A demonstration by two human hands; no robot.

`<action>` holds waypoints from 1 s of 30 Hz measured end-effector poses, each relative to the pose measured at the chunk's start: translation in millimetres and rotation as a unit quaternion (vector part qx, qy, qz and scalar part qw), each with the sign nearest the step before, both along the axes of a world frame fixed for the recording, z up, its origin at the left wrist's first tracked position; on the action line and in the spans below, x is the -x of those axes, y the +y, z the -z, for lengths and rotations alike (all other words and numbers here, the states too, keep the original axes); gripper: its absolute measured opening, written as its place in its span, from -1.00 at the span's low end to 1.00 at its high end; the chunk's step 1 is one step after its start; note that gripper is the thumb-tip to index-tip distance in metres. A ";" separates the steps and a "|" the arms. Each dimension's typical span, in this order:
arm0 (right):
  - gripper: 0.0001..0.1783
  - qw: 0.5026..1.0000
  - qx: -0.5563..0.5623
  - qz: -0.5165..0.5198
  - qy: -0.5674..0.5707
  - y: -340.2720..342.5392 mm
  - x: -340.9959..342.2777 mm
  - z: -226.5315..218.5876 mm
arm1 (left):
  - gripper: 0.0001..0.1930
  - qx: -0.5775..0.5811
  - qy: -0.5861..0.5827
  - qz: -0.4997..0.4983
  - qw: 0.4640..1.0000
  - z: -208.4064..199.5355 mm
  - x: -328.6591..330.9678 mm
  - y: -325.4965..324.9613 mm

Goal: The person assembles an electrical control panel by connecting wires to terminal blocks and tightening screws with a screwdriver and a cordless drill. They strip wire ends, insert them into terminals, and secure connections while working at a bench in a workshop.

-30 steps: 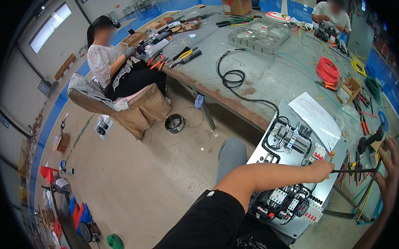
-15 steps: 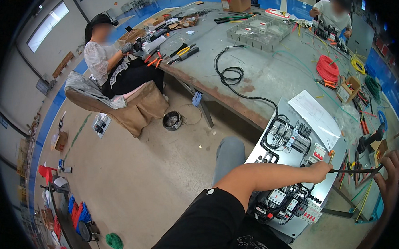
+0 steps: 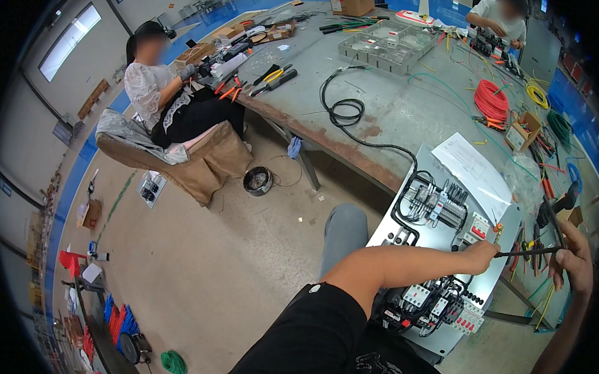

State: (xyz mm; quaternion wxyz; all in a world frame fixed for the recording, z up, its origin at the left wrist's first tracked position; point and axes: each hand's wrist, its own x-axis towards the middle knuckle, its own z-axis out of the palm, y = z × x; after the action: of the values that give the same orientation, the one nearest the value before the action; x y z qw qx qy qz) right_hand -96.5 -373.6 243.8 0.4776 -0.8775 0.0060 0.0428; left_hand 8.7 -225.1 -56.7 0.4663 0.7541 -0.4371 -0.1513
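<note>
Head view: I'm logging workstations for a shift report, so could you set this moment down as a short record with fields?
Left hand: closed on a thin black flexible strip, over the silver metal panel carrying wired components
Right hand: fingers hold the strip where it bends upward
On the panel: white rectangular paper sheet, partly covering it
On the grey flat-topped table: round coil of red wire
Other people: two, one at left on a brown-covered chair

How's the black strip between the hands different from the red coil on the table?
The black strip runs fairly straight between the left hand and right hand; the red coil is wound in loops. The strip is held; the coil lies on the table. Both look long and bendy.
</note>
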 end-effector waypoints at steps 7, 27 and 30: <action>-0.03 0.988 0.138 0.033 -0.061 1.8 0.8 -10.2 | -0.70 -0.011 0.005 -0.002 1.000 -1.2 -0.8 2.0; -0.33 0.892 0.321 -0.002 -0.318 -19.1 0.1 26.9 | -0.66 -0.036 0.022 0.013 0.999 -17.1 0.5 6.5; -0.25 0.875 0.326 -0.022 -0.357 -31.0 -6.8 31.1 | -0.69 -0.024 -0.002 0.006 1.000 -7.7 -1.4 2.8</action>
State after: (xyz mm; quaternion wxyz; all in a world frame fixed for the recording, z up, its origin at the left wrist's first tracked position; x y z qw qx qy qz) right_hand -89.7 -404.6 212.7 0.1330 -0.9390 -0.1706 -0.2674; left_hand 10.1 -222.3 -48.9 0.4463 0.7628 -0.4386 -0.1630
